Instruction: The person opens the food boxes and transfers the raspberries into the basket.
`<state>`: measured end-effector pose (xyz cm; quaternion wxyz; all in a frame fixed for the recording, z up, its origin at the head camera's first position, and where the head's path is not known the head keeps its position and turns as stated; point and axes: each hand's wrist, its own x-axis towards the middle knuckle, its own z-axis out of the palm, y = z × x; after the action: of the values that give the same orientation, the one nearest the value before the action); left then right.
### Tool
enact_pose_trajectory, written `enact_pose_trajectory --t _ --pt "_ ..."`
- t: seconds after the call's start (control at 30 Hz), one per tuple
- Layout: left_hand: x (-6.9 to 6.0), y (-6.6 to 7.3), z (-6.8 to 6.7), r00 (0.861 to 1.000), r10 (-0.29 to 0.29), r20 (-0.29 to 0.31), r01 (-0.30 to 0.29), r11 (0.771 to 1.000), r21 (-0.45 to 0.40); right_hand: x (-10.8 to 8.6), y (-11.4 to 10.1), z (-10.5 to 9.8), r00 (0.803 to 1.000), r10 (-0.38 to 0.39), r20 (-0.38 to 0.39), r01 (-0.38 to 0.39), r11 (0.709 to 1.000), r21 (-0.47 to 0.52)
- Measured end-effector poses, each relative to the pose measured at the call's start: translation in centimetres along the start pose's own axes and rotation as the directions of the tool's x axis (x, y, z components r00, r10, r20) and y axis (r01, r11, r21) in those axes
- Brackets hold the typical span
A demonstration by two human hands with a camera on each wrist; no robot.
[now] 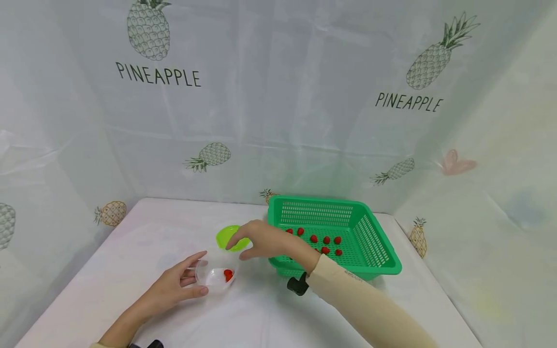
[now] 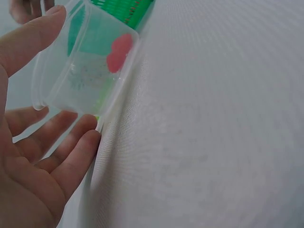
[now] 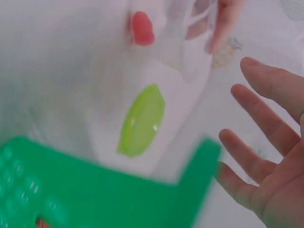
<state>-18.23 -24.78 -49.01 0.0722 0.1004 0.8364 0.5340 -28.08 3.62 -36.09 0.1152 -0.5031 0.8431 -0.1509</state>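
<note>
A clear plastic tub (image 1: 215, 276) stands on the white-covered table with small red strawberries (image 1: 228, 275) against its right side. My left hand (image 1: 174, 285) holds the tub from the left, thumb at the rim (image 2: 80, 28) and fingers around the opposite side. Above the tub's right edge hovers my right hand (image 1: 261, 239), its fingers spread and loosely bent with nothing between them. Just behind that hand is a lime-green dish (image 1: 224, 236), partly hidden by it. In the right wrist view the fingers (image 3: 259, 114) are apart from everything.
A green slotted basket (image 1: 378, 237) stands on the right, with several strawberries (image 1: 326, 240) scattered on its floor. My right forearm crosses its front left corner. Behind the table hangs a pineapple-print curtain (image 1: 278, 96), which also flanks both sides.
</note>
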Motion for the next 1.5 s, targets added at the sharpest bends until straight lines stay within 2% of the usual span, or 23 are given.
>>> enact_pose_trajectory --t 0.17,0.3,0.53,0.67,0.83,0.97,1.1,1.2,1.33,1.4,1.5 --pt "0.1 0.0 0.1 1.000 -0.007 0.000 0.007 1.000 0.000 2.5 0.1 1.4 0.996 -0.010 0.087 0.008 1.000 0.021" --pt "0.1 -0.2 0.2 1.000 -0.002 0.007 0.002 1.000 -0.015 3.9 0.1 2.5 0.990 -0.014 0.139 0.017 1.000 -0.019" --pt "0.0 -0.2 0.1 0.999 0.029 0.014 -0.029 0.999 -0.023 5.2 -0.4 3.6 0.984 0.029 0.176 -0.012 0.995 -0.096" --pt "0.0 -0.1 0.1 0.999 0.045 0.021 -0.044 0.999 -0.028 5.7 -0.9 4.1 0.979 0.077 0.188 -0.043 0.983 -0.176" --pt "0.0 -0.1 0.0 0.998 0.056 0.026 -0.055 0.998 -0.037 6.3 -1.4 4.6 0.974 0.128 0.189 -0.068 0.953 -0.294" --pt "0.1 -0.2 -0.1 0.997 0.071 0.026 -0.070 0.997 -0.038 6.7 -1.7 5.0 0.971 0.159 0.176 -0.093 0.938 -0.335" --pt "0.2 -0.3 -0.1 0.999 0.033 0.024 -0.032 0.999 -0.033 6.9 -2.1 5.4 0.965 0.207 0.163 -0.133 0.918 -0.374" --pt "0.2 -0.3 0.0 1.000 0.002 0.022 -0.001 1.000 -0.030 7.0 -2.6 5.7 0.961 0.236 0.143 -0.155 0.891 -0.427" --pt "0.1 -0.2 -0.1 1.000 0.004 0.021 -0.003 1.000 -0.030 6.9 -3.0 6.2 0.965 0.240 0.109 -0.159 0.860 -0.485" --pt "0.1 -0.1 -0.1 1.000 0.014 0.025 -0.013 0.999 -0.031 6.8 -3.0 6.5 0.967 0.235 0.102 -0.156 0.856 -0.493" --pt "0.1 -0.1 -0.1 1.000 0.008 0.024 -0.008 1.000 -0.028 6.6 -2.9 6.7 0.969 0.223 0.106 -0.149 0.870 -0.470"
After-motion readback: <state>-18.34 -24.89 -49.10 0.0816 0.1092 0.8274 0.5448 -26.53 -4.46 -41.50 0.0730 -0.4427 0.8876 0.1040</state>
